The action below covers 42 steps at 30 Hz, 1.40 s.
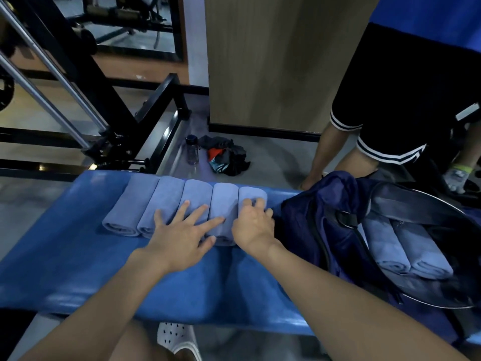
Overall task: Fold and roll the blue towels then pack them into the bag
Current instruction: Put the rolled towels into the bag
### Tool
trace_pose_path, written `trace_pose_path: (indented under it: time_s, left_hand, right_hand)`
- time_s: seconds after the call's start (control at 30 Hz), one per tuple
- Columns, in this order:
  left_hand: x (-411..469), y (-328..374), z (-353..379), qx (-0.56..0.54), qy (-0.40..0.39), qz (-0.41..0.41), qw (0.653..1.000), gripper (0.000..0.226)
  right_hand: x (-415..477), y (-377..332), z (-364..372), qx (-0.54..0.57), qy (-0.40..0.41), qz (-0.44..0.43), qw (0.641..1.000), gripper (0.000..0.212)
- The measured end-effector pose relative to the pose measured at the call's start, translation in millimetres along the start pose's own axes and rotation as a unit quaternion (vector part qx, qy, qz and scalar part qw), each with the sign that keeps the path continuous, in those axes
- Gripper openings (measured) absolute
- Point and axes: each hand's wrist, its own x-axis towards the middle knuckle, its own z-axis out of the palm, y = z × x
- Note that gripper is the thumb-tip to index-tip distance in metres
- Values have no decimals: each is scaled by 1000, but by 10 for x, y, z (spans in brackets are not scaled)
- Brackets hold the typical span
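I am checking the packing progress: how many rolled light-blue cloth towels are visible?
7 rolled light-blue cloth towels: five side by side on the blue padded bench, two inside the open dark-blue fabric bag, which may hide more.

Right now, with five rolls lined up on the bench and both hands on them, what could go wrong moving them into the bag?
The right hand curls over the rightmost roll alone; lifted one-handed, it may unroll. The rolls lie side by side, touching, so pulling one could drag the fourth roll askew, though the left hand presses flat there. The bag already holds two rolls; its soft flap may snag the next.
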Motion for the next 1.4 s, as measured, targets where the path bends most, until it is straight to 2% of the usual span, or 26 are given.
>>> trace_pose_path:
  time_s: [0.1, 0.17, 0.27, 0.37, 0.53, 0.63, 0.7, 0.73, 0.77, 0.83, 0.93, 1.0, 1.03, 1.1, 1.2, 1.27, 1.4]
  left_hand:
    - [-40, -55, -21, -1, -5, -11, 1000, 51]
    - [-45, -52, -30, -9, -10, -13, 1000, 50]
    - [-43, -32, -11, -19, -21, -15, 999, 50]
    - [-51, -22, 29, -19, -23, -18, 999, 51]
    - [-53, -24, 21, -27, -32, -20, 999, 51]
    - [-66, -12, -23, -36, -32, -23, 999, 51]
    - [-72, 32, -56, -84, 19, -30, 996, 50]
    - [-70, 72, -86, -143, 65, -39, 987, 49]
    - [-62, 129, -143, -229, 116, -53, 965, 50]
    - [-38, 255, -332, -440, 169, -98, 876, 56]
    - [-65, 429, -681, -674, 107, -98, 724, 79]
    - [-138, 566, -894, -760, 45, -58, 646, 74]
    - [-186, 655, -994, -782, 23, -38, 622, 66]
    - [-273, 873, -1157, -784, 9, -3, 620, 53]
    - [-352, 1242, -1336, -754, 34, 40, 654, 32]
    - [-382, 1503, -1450, -744, 48, 56, 664, 27]
    - [-354, 2074, -1597, -712, 37, 79, 697, 20]
  right_hand:
    - [-17, 2, 41, 30, 27, -14, 999, 41]
    - [-6, 64, 45, 89, 40, 20, 995, 50]
    - [26, 177, 41, 212, 11, 88, 973, 67]
    - [80, 227, 9, 271, -4, 110, 956, 79]
    - [171, 259, 31, 364, -15, 185, 913, 77]
    - [127, 293, 57, 357, 2, 155, 921, 68]
    - [56, 297, 7, 346, 40, 114, 930, 65]
    - [11, 288, -35, 346, 60, 86, 933, 65]
    - [-47, 270, -91, 352, 77, 57, 931, 66]
    - [-197, 217, -262, 389, 96, 1, 916, 67]
    - [-461, 185, -564, 463, 91, -63, 879, 64]
    - [-652, 232, -762, 498, 82, -92, 858, 62]
    - [-740, 273, -856, 509, 80, -101, 851, 62]
    - [-899, 396, -1031, 517, 84, -119, 843, 64]
    - [-1094, 665, -1261, 543, 92, -140, 823, 59]
    - [-1192, 904, -1394, 568, 104, -144, 803, 56]
    - [-1345, 1401, -1621, 573, 123, -163, 794, 70]
